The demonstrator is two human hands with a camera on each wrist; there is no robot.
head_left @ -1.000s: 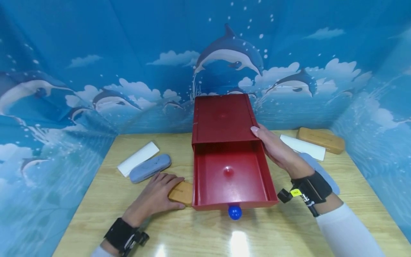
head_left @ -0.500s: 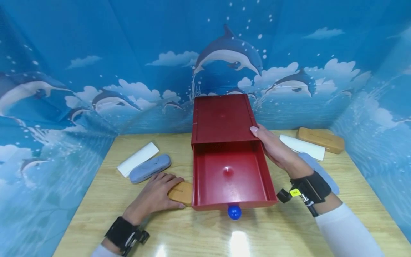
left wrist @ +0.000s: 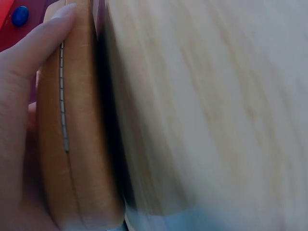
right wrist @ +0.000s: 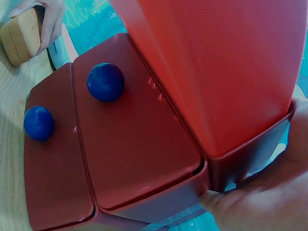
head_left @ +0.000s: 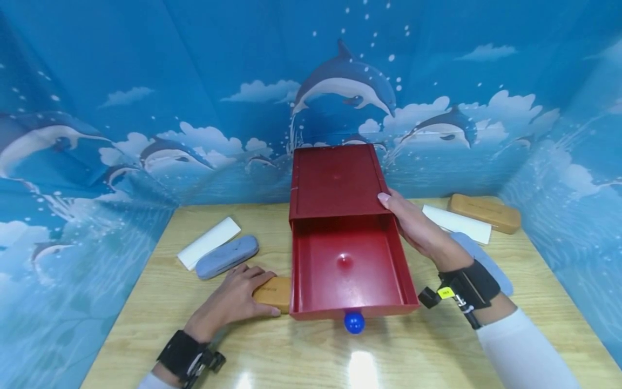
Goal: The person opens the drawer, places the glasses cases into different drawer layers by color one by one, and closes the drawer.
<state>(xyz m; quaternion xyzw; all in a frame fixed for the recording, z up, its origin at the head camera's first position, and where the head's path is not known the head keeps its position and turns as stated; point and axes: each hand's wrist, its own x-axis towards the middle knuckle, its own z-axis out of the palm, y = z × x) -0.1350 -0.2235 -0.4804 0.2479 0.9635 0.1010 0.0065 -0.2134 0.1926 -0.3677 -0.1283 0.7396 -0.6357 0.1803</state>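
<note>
My left hand (head_left: pixel 235 297) grips a tan glasses case (head_left: pixel 273 295) on the table, left of a red drawer cabinet (head_left: pixel 337 181). In the left wrist view the thumb lies along the side of the case (left wrist: pixel 79 115), by its hinge. The cabinet's top drawer (head_left: pixel 352 289) is pulled out and bare inside, with a blue ball knob (head_left: pixel 354 323) on its front. My right hand (head_left: pixel 420 229) holds the cabinet's right side, thumb at the top edge. In the right wrist view two closed drawers (right wrist: pixel 139 149) with blue knobs sit below the pulled-out one.
At the left lie a white glasses case (head_left: pixel 209 243) and a blue-grey one (head_left: pixel 227 256). On the right are another tan case (head_left: pixel 486 212), a white one (head_left: pixel 459 224) and a blue-grey one (head_left: pixel 488 265), partly behind the right wrist. A dolphin-print curtain (head_left: pixel 233 124) encloses the table.
</note>
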